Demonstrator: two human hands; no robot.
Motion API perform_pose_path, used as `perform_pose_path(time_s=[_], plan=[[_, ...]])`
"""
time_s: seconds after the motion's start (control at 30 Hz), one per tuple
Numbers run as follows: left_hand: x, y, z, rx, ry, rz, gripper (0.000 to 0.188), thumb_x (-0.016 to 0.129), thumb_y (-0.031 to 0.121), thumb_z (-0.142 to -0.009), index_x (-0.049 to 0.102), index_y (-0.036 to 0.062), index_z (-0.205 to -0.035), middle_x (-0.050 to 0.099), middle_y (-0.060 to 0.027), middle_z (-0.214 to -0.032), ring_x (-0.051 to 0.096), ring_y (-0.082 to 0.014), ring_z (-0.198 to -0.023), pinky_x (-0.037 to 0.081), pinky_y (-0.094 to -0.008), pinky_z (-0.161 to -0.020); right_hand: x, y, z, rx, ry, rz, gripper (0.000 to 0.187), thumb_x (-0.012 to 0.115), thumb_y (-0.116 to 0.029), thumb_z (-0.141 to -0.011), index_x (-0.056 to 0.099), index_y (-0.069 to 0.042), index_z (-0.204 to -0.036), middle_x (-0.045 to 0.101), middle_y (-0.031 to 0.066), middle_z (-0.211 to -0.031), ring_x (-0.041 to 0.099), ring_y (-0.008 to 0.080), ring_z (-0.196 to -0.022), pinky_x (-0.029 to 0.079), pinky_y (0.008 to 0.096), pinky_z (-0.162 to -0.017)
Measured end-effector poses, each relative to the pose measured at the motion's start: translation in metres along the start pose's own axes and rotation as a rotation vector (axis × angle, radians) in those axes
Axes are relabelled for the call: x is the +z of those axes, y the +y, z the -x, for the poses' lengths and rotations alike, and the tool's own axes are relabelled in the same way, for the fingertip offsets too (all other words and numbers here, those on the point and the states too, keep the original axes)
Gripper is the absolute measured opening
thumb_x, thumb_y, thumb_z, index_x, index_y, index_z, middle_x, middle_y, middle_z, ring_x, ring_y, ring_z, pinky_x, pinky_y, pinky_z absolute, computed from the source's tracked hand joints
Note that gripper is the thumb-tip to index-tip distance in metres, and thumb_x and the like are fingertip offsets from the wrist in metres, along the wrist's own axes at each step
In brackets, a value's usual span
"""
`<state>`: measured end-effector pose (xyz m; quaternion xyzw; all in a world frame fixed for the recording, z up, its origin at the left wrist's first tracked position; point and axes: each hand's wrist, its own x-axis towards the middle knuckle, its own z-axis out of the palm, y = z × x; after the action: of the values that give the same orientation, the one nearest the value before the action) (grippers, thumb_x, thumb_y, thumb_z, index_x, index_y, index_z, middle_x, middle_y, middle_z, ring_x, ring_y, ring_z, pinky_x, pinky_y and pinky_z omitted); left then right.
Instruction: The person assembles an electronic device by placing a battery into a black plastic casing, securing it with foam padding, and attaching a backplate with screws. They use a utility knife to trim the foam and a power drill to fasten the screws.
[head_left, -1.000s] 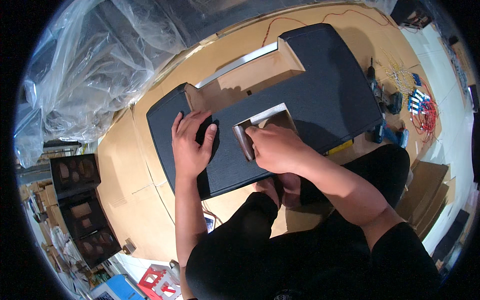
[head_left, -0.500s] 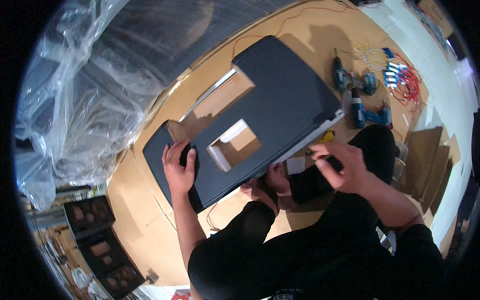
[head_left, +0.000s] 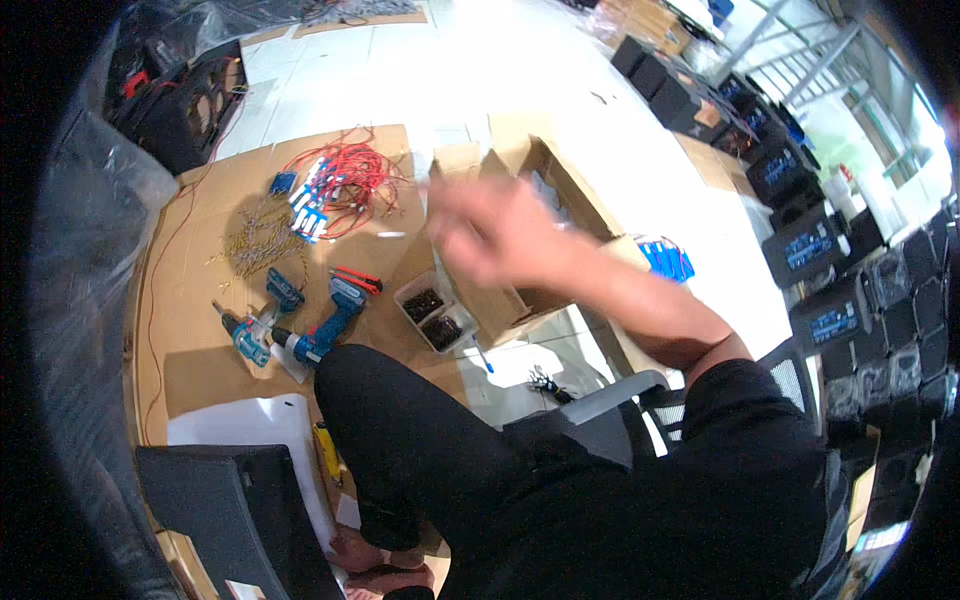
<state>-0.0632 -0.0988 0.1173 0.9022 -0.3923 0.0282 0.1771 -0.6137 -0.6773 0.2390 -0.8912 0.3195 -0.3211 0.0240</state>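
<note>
Reaching over the open cardboard box [head_left: 540, 230], right hand [head_left: 490, 232] blurred, grasp indeterminate; left hand unseen. Cordless drills [head_left: 300, 325] lie untouched; fastening apparently outstanding.

I see a pale tiled floor [head_left: 520, 60] w/ brown cardboard sheets [head_left: 210, 250] laid over it, clear plastic sheeting [head_left: 90, 260] at left, black boxes [head_left: 830, 250] stacked right (bright daylight there).

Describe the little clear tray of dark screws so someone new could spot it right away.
Find the open cardboard box on the floor. At its near left corner, right of the two blue drills, sits the clear tray. It alone has two compartments filled with dark screws.
</note>
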Motion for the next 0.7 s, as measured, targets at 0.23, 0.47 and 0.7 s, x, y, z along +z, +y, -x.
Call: perform_pose_path(time_s=[0.23,0.47,0.7], plan=[[-0.015,-0.06,-0.036,0.283,-0.215,0.019,0.043,0.062,0.035,-0.101,0.064,-0.0044,-0.118,0.064,-0.0254,-0.117,0.059,-0.0398,-0.111,0.045,-0.0462,-0.1,-0.102,0.273,0.177,0.927,-0.729,0.746,0.031,0.069,-0.032,-0.084,0.074,-0.001,-0.088,0.073,0.0221,-0.094,0.071,0.0386,-0.09,0.057,0.0458,-0.08],[-0.036,-0.033,-0.045,0.243,-0.275,0.063,0.044,0.061,0.037,-0.101,0.062,-0.0015,-0.122,0.061,-0.0248,-0.123,0.055,-0.0392,-0.115,0.043,-0.0479,-0.103,-0.051,0.264,0.375,1.514,-1.252,0.323,0.083,0.093,-0.049,-0.055,0.07,-0.002,-0.119,0.07,0.0209,-0.119,0.068,0.0336,-0.107,0.055,0.046,-0.091],[-0.02,-0.034,-0.044,0.181,-0.331,0.145,0.048,0.06,0.04,-0.101,0.059,0.0011,-0.129,0.054,-0.0246,-0.136,0.051,-0.0405,-0.123,0.039,-0.0496,-0.107,-0.057,0.222,0.371,1.497,-1.162,0.115,0.071,0.09,-0.036,-0.063,0.068,0.0,-0.12,0.072,0.0214,-0.112,0.072,0.0314,-0.097,0.064,0.0424,-0.072]])
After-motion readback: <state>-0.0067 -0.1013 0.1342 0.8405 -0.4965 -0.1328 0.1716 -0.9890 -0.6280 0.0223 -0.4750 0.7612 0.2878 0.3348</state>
